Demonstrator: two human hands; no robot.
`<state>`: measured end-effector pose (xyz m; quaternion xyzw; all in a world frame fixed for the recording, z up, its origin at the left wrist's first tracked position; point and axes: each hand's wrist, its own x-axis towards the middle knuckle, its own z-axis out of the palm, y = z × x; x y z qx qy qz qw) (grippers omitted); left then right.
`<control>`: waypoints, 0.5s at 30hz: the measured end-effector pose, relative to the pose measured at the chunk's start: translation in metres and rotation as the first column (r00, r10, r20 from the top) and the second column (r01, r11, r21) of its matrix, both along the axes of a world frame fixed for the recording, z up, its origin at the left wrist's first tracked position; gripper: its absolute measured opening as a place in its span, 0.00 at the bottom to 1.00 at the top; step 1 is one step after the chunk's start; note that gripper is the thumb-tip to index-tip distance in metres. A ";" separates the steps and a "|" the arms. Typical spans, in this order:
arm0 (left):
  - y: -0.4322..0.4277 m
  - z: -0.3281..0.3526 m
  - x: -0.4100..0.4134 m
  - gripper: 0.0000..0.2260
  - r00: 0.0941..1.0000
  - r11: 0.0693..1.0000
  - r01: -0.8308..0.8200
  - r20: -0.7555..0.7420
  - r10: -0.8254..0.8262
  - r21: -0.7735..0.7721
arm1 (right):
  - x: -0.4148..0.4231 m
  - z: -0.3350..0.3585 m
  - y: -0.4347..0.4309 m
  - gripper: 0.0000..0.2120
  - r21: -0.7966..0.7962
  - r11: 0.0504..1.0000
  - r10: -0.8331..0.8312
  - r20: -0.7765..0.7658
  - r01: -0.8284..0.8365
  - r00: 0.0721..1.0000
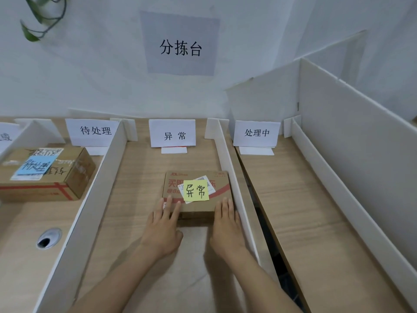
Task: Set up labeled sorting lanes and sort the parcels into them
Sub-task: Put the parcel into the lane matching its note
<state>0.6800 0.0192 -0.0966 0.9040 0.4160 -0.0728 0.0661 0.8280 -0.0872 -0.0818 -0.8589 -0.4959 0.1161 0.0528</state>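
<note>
A parcel (198, 207) bearing a yellow note (195, 190) is touched at its near corners by the left grip (162, 229) and the right grip (226, 227), both held flat, nothing clamped. It lies on the counter (135, 188) just ahead of both grips, with a divider (239, 193) just right of the right grip.

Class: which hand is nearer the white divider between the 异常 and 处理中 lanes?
Right. The right hand rests on the right end of the parcel, close beside the divider; the left hand rests on its left end, farther from the divider.
</note>
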 end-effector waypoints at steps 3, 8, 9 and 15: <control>0.012 0.000 0.016 0.35 1.000 1.000 -0.015 -0.016 0.015 -0.008 | 0.014 -0.001 0.018 0.37 -0.029 0.999 0.025 0.034 -0.024 0.999; 0.038 0.001 0.039 0.34 0.999 1.000 -0.021 -0.032 0.022 0.013 | 0.038 0.001 0.051 0.37 -0.091 0.994 0.061 0.084 -0.053 0.995; 0.044 0.001 0.043 0.34 0.999 1.000 -0.017 -0.028 0.017 0.013 | 0.042 0.001 0.058 0.37 -0.099 0.994 0.062 0.088 -0.054 0.994; 0.076 0.000 0.061 0.34 1.000 1.000 -0.016 -0.014 0.016 0.016 | 0.063 0.003 0.090 0.37 -0.126 0.989 0.087 0.112 -0.072 0.990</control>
